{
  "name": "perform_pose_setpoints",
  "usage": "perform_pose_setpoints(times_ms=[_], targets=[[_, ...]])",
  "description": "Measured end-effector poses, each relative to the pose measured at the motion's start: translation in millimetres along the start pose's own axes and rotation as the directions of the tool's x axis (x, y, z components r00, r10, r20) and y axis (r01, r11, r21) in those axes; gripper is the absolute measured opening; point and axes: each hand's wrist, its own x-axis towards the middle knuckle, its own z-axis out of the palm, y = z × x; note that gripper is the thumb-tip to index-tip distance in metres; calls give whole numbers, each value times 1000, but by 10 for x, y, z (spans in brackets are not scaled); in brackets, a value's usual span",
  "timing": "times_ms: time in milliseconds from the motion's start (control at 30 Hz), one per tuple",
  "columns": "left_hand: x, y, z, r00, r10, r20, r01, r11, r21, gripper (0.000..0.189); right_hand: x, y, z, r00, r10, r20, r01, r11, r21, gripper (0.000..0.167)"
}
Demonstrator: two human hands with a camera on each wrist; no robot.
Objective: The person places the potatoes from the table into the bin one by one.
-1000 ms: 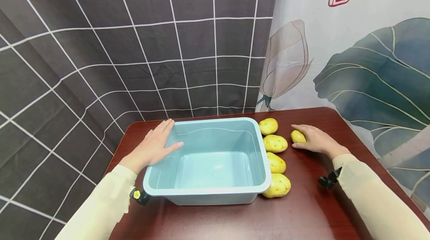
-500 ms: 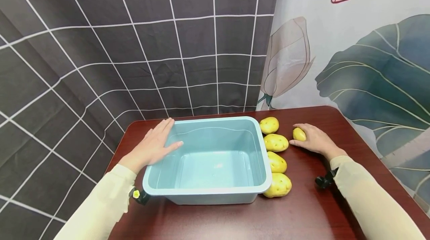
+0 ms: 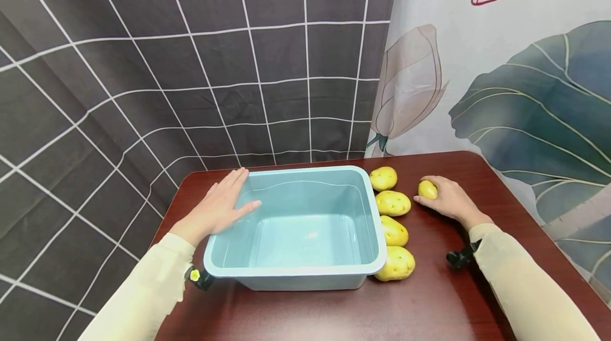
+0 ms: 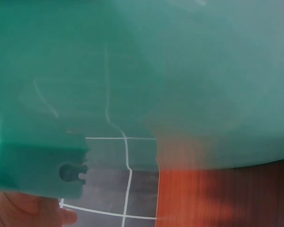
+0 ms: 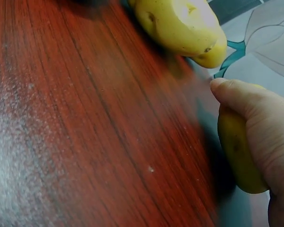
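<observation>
In the head view, a light blue plastic tub [image 3: 305, 272] stands on the table. My left hand [image 3: 215, 206] rests over its left rim, fingers straight and thumb reaching inside; the left wrist view shows mostly the tub's wall [image 4: 132, 71]. My right hand [image 3: 448, 200] grips a small yellow potato [image 3: 427, 190] between thumb and fingers. The right wrist view shows this potato [image 5: 239, 151] partly covered by the hand; whether it touches the table I cannot tell. Other potatoes [image 3: 393, 203] lie in a row along the tub's right side.
The reddish-brown table [image 3: 305, 314] extends in front of the tub and to the right. A dark grid-patterned curtain [image 3: 215, 65] hangs behind and at left. A white curtain with leaf and flower prints [image 3: 477, 38] hangs at the right.
My right hand and the potato in it have shifted slightly away from me, and the right wrist has swung a little left. My left hand and the tub stay in place.
</observation>
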Motion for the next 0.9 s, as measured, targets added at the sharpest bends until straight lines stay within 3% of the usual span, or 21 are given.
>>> perform_pose_setpoints(times_ms=[500,900], targets=[[-3,-3,0,1000,-3,3,3,1000,-1,98,12,-259,-238,996,5,-87,0,998,59,74],[-10,9,-18,1000,-1,6,1,1000,-9,96,16,-735,-479,975,-138,-175,150,987,58,69]])
